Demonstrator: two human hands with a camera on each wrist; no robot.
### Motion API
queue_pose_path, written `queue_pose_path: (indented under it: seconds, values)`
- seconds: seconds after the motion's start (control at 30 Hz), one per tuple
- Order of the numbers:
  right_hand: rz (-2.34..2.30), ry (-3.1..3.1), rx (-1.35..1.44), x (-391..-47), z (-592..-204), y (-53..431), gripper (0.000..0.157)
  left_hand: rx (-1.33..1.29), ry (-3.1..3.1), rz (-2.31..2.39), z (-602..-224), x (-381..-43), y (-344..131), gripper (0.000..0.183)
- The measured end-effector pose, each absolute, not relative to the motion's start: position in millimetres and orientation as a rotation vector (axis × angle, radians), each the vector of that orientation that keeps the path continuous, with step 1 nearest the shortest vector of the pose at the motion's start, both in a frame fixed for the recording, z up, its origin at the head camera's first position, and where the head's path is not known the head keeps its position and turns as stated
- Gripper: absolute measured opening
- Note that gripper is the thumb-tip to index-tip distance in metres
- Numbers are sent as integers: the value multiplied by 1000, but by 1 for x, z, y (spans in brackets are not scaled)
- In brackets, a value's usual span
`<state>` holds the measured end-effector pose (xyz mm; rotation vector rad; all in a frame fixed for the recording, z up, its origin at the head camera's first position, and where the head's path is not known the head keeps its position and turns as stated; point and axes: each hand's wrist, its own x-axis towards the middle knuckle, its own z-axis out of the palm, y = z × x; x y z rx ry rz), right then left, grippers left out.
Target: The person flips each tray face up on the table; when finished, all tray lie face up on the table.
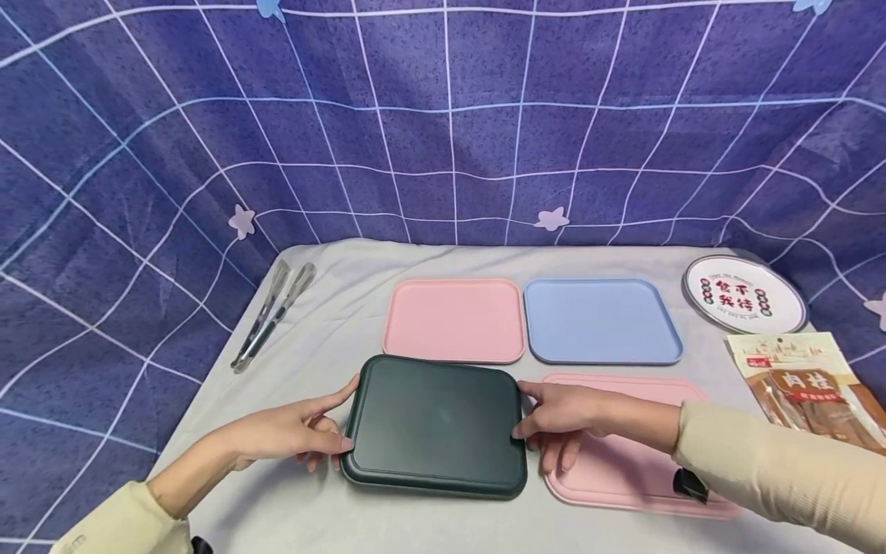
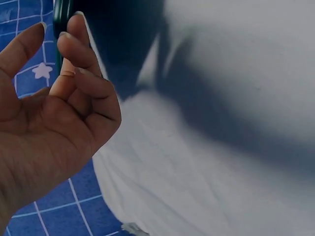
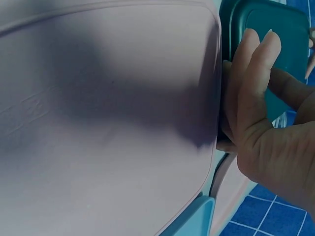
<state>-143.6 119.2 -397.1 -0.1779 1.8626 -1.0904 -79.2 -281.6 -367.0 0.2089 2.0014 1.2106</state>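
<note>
Both hands hold a dark green rectangular tray (image 1: pixel 439 427) low over the near middle of the table. My left hand (image 1: pixel 298 431) grips its left edge, thumb on the near part of the rim and index finger toward the far corner. At the opposite edge, my right hand (image 1: pixel 564 415) grips the rim with its thumb and fingers. Beneath the right hand lies a pink tray (image 1: pixel 623 469), partly covered by hand and sleeve. In the left wrist view, the left hand's fingers (image 2: pixel 81 54) are bent beside the green rim (image 2: pixel 63 19).
Behind the green tray, a pink tray (image 1: pixel 453 319) and a blue tray (image 1: pixel 602 319) lie side by side. Metal tongs (image 1: pixel 273 315) rest at the left. A round white plate (image 1: pixel 744 296) and a printed food packet (image 1: pixel 806 385) sit at the right. A blue grid curtain (image 1: pixel 443 138) backs the table.
</note>
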Motion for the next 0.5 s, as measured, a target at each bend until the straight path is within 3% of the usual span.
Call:
queue_pose_path:
  seconds: [0.5]
  values:
    - [-1112, 1889, -173, -137, -404, 106, 100, 156, 2114, 1211, -347, -75, -272, 102]
